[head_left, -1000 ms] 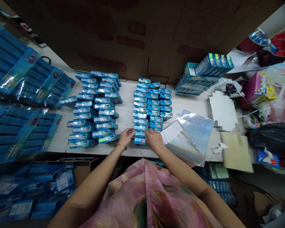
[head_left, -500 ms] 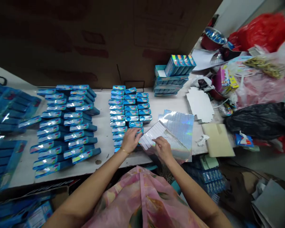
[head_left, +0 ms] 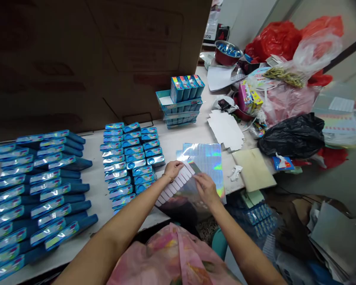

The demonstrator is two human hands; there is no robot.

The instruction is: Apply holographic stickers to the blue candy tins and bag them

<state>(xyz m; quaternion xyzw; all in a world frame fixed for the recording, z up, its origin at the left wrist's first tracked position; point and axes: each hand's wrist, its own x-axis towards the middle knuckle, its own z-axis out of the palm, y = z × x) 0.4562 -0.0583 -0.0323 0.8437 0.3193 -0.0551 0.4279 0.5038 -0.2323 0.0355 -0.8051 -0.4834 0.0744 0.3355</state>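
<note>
Left hand (head_left: 173, 169) and right hand (head_left: 207, 188) pinch the sticker sheet (head_left: 179, 181) at centre, having left the blue boxes (head_left: 134, 152) centre-left; work seemingly shifts to stickers.

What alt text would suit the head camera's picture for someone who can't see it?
A person's left hand and right hand touch a sheet of white strips at a cluttered table. Rows of blue boxes stand to the left; an iridescent sheet lies just beyond.

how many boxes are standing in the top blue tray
4: leftmost box, second box, third box, rightmost box, side by side in the top blue tray; others may be hidden.
</note>
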